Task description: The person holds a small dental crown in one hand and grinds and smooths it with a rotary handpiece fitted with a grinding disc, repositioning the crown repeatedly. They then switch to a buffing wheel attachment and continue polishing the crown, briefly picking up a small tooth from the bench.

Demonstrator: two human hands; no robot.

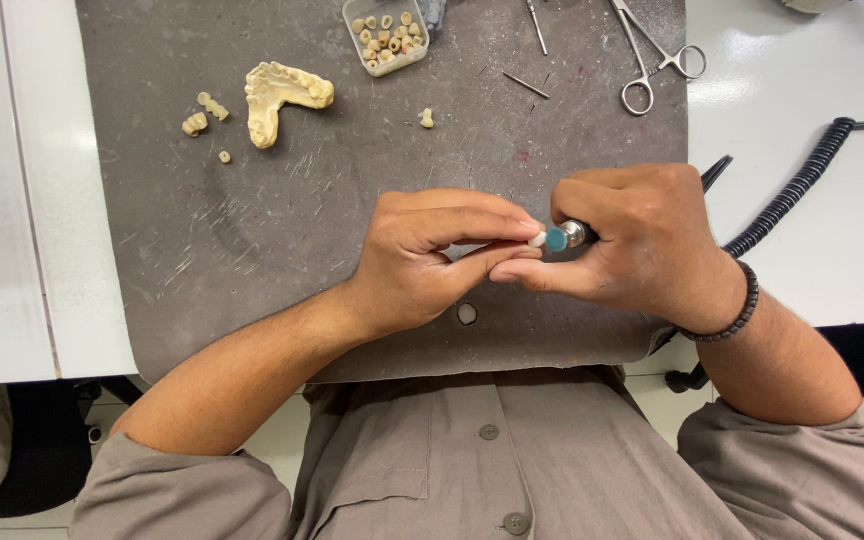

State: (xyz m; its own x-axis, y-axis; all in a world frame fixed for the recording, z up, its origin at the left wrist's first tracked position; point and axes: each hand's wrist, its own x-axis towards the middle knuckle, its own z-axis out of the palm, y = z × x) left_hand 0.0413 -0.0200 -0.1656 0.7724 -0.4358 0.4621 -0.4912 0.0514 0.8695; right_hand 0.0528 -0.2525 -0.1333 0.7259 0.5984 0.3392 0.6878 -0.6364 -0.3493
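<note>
My left hand (432,255) pinches a small white tooth crown (536,239) between thumb and forefinger. My right hand (642,240) grips a metal handpiece (576,233) whose blue polishing tip (556,239) touches the crown. Both hands hover over the near middle of a grey work mat (252,250). A black coiled cord (792,190) runs from behind my right hand to the upper right.
On the mat's far left lie a cream dental jaw cast (277,97) and a few loose tooth pieces (204,113). A clear box of crowns (385,34), a single crown (426,118), thin burs (526,85) and metal forceps (652,55) sit along the far edge.
</note>
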